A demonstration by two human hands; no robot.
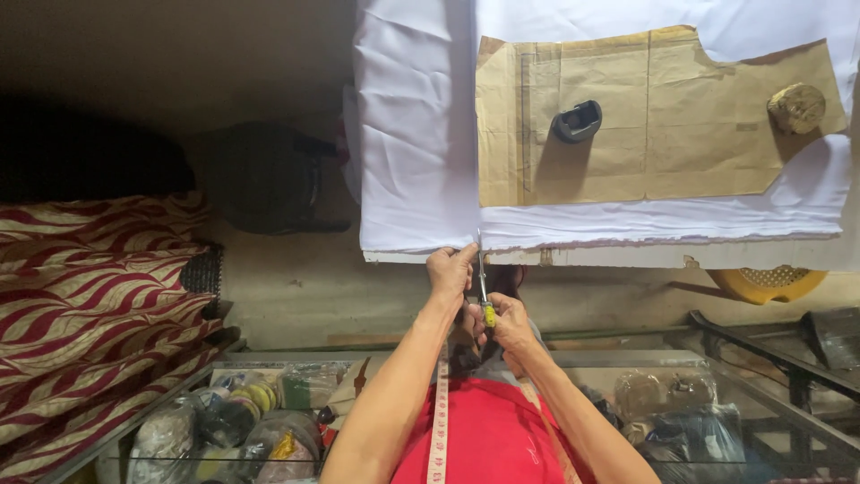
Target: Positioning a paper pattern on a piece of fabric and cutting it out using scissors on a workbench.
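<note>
A stack of white fabric (417, 134) lies on a table, with a brown paper pattern (627, 125) laid on top. My left hand (451, 271) pinches the near edge of the fabric at the table's front edge. My right hand (511, 324) grips scissors (484, 291) with a yellow handle. Their blades point up at the fabric edge, right beside my left fingers and in line with the pattern's left side. A measuring tape (439, 412) hangs from my neck over my red shirt.
A black weight (578, 121) and a round tan object (796, 108) sit on the pattern. Red-and-white striped cloth (98, 296) is piled at the left. A glass case (269, 421) of small goods stands below. A yellow basket (770, 282) sits under the table at right.
</note>
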